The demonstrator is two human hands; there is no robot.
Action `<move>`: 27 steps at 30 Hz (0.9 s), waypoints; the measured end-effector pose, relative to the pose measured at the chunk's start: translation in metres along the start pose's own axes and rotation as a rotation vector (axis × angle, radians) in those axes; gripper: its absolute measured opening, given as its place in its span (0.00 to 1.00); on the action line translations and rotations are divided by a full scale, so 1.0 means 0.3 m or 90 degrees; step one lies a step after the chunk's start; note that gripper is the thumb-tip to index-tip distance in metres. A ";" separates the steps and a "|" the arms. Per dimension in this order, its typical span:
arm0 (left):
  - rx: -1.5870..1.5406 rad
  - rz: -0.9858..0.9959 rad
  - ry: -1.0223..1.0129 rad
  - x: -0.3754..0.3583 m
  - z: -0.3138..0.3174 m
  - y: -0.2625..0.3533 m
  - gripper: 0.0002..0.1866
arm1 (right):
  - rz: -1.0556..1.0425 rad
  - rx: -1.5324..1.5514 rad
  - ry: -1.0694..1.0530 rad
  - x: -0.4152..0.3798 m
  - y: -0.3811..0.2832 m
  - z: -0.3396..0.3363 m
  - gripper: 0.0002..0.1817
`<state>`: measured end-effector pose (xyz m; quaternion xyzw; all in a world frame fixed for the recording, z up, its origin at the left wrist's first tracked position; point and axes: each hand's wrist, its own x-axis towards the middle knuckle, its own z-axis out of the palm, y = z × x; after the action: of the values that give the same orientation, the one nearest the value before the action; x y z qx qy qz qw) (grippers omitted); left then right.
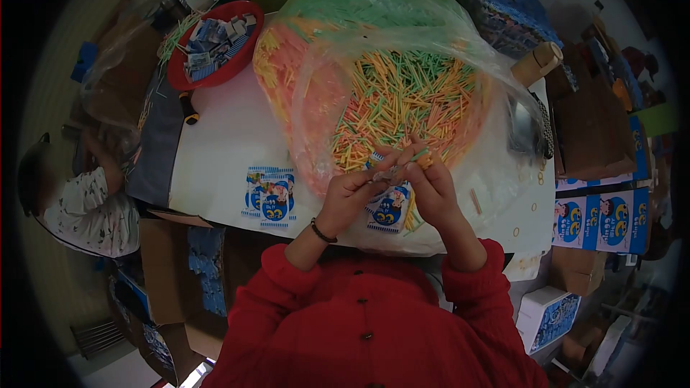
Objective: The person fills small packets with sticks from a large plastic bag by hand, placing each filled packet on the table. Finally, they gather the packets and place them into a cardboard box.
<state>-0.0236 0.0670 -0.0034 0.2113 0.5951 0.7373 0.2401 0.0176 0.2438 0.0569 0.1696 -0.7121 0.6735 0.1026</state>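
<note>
My left hand, with a dark bracelet at the wrist, is closed on a small blue-and-white packet, mostly hidden by the fingers. Close beside it, my right hand pinches a few thin coloured sticks, green and orange, at the packet. Below the hands a blue printed packet lies on the plastic. Just beyond them a large clear bag lies open, full of green, orange, yellow and pink sticks. To the left, several blue printed packets lie overlapped on the white table.
A red bowl of small packets stands back left, near a yellow-and-black handled tool. Loose rubber bands lie at right. Printed boxes are stacked beyond the table's right edge. Another person sits at far left.
</note>
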 end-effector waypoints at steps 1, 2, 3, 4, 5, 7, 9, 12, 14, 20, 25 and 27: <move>0.000 0.000 -0.001 0.001 0.005 0.003 0.10 | 0.000 0.000 0.001 -0.005 0.008 0.007 0.06; -0.018 0.006 0.004 0.003 0.013 0.006 0.10 | 0.015 -0.076 -0.003 -0.012 0.014 0.018 0.06; -0.036 0.012 0.009 0.004 0.017 0.010 0.11 | 0.030 -0.152 -0.007 -0.016 0.016 0.024 0.07; -0.036 0.013 0.010 0.005 0.010 -0.001 0.11 | 0.030 -0.151 -0.008 -0.016 0.013 0.026 0.07; -0.024 0.023 -0.018 0.008 0.002 -0.021 0.11 | 0.044 -0.201 -0.018 -0.017 0.008 0.025 0.07; -0.012 0.035 -0.048 0.015 0.015 -0.008 0.11 | 0.058 -0.254 -0.028 -0.019 0.006 0.016 0.07; -0.149 -0.048 0.027 0.016 0.051 0.009 0.11 | 0.052 -0.337 -0.046 -0.023 0.012 -0.001 0.17; -0.129 -0.025 -0.037 0.036 0.024 -0.022 0.13 | 0.034 -0.364 -0.067 -0.020 0.025 -0.033 0.26; -0.144 -0.023 -0.045 0.054 0.018 -0.039 0.14 | 0.034 -0.379 -0.051 -0.009 0.000 -0.048 0.28; -0.125 0.007 -0.050 0.107 0.047 0.011 0.16 | 0.092 -0.186 0.081 -0.013 0.066 -0.125 0.19; -0.177 -0.059 -0.071 0.151 0.064 -0.013 0.16 | 0.272 -0.138 0.128 -0.011 0.060 -0.179 0.13; -0.311 -0.031 -0.064 0.154 0.086 -0.009 0.16 | 0.180 -0.282 0.212 -0.010 0.042 -0.212 0.12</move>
<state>-0.0445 0.1155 0.0004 0.1693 0.3913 0.8418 0.3311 0.0104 0.3079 0.0488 -0.0705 -0.8314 0.5281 0.1580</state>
